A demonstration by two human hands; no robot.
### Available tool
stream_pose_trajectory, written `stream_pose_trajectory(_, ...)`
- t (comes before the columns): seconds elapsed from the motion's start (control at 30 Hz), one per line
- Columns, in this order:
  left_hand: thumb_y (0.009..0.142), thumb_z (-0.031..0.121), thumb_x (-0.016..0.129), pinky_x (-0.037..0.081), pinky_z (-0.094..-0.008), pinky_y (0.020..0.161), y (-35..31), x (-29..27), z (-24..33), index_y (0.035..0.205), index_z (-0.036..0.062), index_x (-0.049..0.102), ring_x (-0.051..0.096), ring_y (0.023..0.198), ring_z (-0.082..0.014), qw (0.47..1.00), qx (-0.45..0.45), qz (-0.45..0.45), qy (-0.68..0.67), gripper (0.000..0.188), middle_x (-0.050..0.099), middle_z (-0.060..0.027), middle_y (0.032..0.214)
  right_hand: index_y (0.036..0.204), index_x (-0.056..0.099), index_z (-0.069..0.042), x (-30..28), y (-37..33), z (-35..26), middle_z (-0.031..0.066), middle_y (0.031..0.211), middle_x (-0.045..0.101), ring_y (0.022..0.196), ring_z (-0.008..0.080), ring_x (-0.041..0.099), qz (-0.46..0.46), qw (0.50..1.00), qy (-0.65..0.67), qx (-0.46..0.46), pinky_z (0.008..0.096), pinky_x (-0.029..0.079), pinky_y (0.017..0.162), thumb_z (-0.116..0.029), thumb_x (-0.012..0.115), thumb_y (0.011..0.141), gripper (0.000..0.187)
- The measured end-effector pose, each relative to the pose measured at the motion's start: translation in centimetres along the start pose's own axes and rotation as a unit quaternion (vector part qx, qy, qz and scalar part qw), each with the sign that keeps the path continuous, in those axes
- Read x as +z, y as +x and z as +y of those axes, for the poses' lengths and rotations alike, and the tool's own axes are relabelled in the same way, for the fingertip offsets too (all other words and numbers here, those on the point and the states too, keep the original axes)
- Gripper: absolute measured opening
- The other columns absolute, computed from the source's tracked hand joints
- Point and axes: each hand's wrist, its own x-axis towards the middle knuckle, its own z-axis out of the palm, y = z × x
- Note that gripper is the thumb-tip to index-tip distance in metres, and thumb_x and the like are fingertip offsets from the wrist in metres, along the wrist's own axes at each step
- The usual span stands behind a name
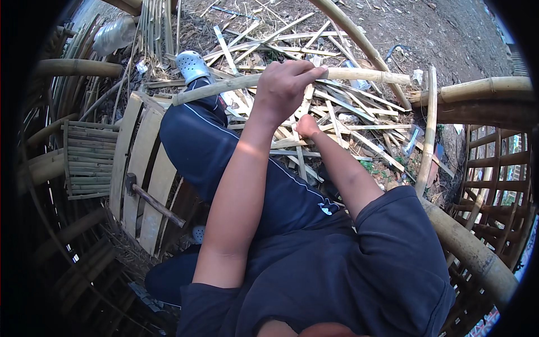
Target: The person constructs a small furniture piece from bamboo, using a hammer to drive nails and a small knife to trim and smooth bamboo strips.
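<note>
My left hand [283,89] is closed over the middle of a long, slightly curved piece of split bamboo [224,86], which lies nearly level across my view above my raised knee. The index finger and thumb point along it to the right. Lower and to the right, my right hand [306,126] looks closed, its fingers mostly turned away. Whatever it may hold is hidden. Beneath both hands lies a heap of pale bamboo strips [359,121].
A hammer [157,203] with a wooden handle rests on a slatted wooden crate [132,168] at left. Beside it is a bundle of short bamboo sticks [90,160]. A clear plastic jug [115,35] sits far left. Thick bamboo poles [471,247] pass close on the right.
</note>
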Motion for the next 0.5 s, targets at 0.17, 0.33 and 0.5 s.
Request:
stream_pose_trajectory(0.17,0.080,0.000,0.062,0.046,-0.0347,0.066,-1.2,-1.1,-0.7,0.109,0.0160,0.072,0.067,0.081,-0.0217,1.000,-0.008,0.019,0.019,0.035,0.072,-0.0001,0.096,0.087,0.075,-0.005,-4.4,-3.3,-4.3,0.0168,0.094,0.073,0.091,0.0364,0.070,0.043,0.993,0.012,0.110,0.0460,0.055,0.082,-0.038,0.078,0.082,0.033)
stream_pose_trajectory(0.33,0.081,0.000,0.062,0.048,-0.0360,0.068,0.3,-0.5,-0.6,0.110,0.0149,0.072,0.068,0.084,-0.0221,1.000,0.004,0.009,0.006,0.034,0.072,-0.0020,0.097,0.104,0.065,-0.009,-4.8,-5.2,-2.6,0.0148,0.107,0.065,0.097,0.0356,0.066,0.059,0.997,-0.044,-0.009,0.0478,0.054,0.081,-0.034,0.077,0.081,0.036)
stream_pose_trajectory(0.5,0.084,-0.001,0.067,0.054,-0.0381,0.072,2.2,-3.0,-2.9,0.120,0.0143,0.071,0.068,0.089,-0.0274,1.000,0.005,-0.001,-0.001,0.039,0.071,-0.0087,0.102,0.110,0.059,-0.010,-4.3,-3.3,-4.6,0.0129,0.108,0.059,0.093,0.0367,0.067,0.175,0.979,0.002,0.103,0.0466,0.055,0.080,-0.010,0.064,0.083,0.027)
